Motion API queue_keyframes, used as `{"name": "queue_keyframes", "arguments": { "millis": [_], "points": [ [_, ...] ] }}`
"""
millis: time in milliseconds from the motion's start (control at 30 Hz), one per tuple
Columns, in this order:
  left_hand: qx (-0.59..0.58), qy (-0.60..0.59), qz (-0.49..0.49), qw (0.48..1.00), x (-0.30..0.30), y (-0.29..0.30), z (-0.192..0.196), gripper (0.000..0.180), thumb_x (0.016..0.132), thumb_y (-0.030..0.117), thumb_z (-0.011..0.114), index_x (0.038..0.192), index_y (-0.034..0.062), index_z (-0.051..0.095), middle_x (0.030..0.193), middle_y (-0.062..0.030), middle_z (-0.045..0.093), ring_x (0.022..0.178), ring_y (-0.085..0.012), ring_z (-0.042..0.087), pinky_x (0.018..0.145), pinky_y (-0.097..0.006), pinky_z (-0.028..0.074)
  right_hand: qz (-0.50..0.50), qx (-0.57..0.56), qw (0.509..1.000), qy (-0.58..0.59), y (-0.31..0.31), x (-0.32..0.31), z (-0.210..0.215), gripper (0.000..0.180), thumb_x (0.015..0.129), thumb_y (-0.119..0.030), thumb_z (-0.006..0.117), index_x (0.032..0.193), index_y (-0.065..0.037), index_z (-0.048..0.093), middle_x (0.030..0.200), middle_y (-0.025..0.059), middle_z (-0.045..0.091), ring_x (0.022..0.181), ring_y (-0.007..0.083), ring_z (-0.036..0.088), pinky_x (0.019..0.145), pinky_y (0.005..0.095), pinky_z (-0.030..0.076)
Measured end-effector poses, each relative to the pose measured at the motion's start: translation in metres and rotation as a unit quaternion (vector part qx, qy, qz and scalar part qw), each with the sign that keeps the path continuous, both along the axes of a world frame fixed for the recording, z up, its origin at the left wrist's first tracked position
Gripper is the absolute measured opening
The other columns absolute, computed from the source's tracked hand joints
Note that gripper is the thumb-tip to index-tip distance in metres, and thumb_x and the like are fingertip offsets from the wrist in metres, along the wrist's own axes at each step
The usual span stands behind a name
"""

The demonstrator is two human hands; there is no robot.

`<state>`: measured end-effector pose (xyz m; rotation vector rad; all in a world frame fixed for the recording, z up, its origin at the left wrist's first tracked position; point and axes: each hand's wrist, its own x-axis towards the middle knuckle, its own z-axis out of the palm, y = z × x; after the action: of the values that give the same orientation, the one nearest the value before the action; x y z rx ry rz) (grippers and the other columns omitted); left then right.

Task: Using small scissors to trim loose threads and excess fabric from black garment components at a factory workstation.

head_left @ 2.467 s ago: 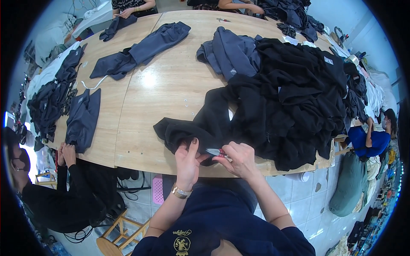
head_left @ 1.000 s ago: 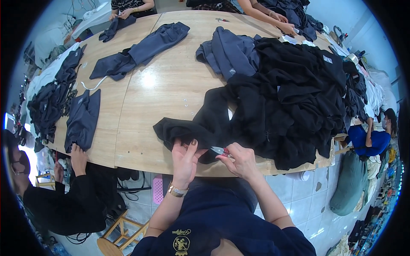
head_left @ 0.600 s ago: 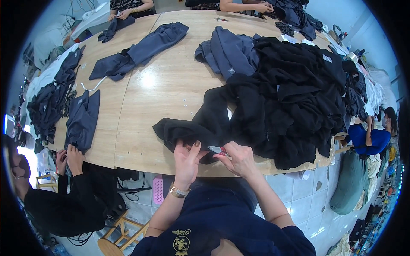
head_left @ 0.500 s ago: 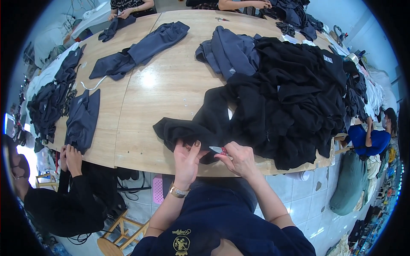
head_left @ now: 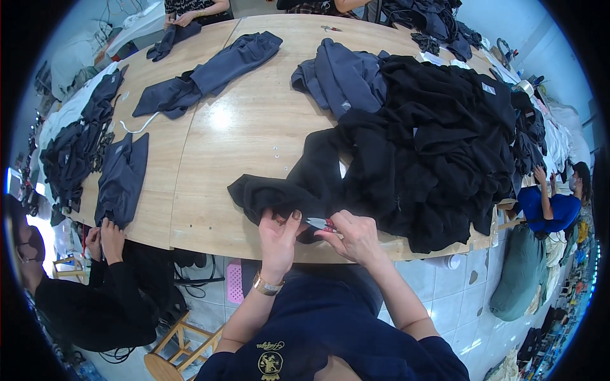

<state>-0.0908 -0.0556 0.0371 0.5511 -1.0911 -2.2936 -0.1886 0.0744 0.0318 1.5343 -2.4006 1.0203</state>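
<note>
At the near edge of the table, my left hand [head_left: 277, 238] grips the hem of a black garment [head_left: 270, 192], its fingers partly tucked into the cloth. My right hand [head_left: 354, 235] is closed around small red-handled thread snips [head_left: 321, 223]. Their silvery blades point left, a short way from my left fingertips and over the black cloth. The garment stretches back and right into a large heap of black clothes [head_left: 438, 146]. What lies between my left thumb and fingers is partly hidden by the fabric.
Dark grey garments [head_left: 346, 76] lie behind the heap, and another grey piece [head_left: 216, 73] rests farther left on the wooden table [head_left: 222, 152]. A co-worker in black [head_left: 95, 298] handles grey cloth at my left. Another in blue [head_left: 549, 206] sits at the right. A wooden stool [head_left: 181, 349] stands low left.
The snips have shifted slightly left, toward my left fingers, and their blades now look more apart. The co-worker on the left has moved their hands on the grey cloth.
</note>
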Motion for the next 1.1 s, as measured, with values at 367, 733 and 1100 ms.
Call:
{"name": "queue_keyframes", "arguments": {
  "millis": [367,733,1100],
  "points": [
    [-0.006,-0.001,-0.003,1.000,0.001,0.000,0.004,0.029,0.086,0.005,0.057,0.111,-0.0005,0.043,0.097,-0.0070,0.055,0.089,-0.0144,0.058,0.077,-0.030,0.052,-0.012,-0.053,0.998,-0.043,-0.002,0.001,-0.003,0.032,0.077,-0.031,0.067,0.070,-0.005,0.051,0.058,0.0062,0.049,0.046,0.0216,0.049,0.041,0.0299,0.037],
    [-0.019,0.009,-0.012,1.000,0.002,0.003,-0.017,0.031,0.090,0.006,0.050,0.119,0.0041,0.042,0.109,-0.0100,0.055,0.095,-0.0179,0.059,0.076,-0.032,0.053,-0.096,-0.228,0.918,-0.309,-0.030,0.023,-0.002,0.014,0.081,-0.008,0.064,0.089,0.001,0.057,0.062,0.0005,0.050,0.055,0.0025,0.040,0.048,0.0194,0.036],
    [0.095,0.011,-0.031,0.995,0.001,0.001,-0.002,0.030,0.092,0.012,0.047,0.120,0.0054,0.040,0.111,-0.0101,0.053,0.099,-0.0201,0.057,0.079,-0.038,0.053,-0.104,-0.311,0.753,-0.571,-0.023,0.025,-0.014,0.015,0.088,-0.017,0.058,0.085,-0.003,0.055,0.062,-0.0083,0.043,0.055,-0.0011,0.034,0.047,0.0164,0.028]
  ]
}}
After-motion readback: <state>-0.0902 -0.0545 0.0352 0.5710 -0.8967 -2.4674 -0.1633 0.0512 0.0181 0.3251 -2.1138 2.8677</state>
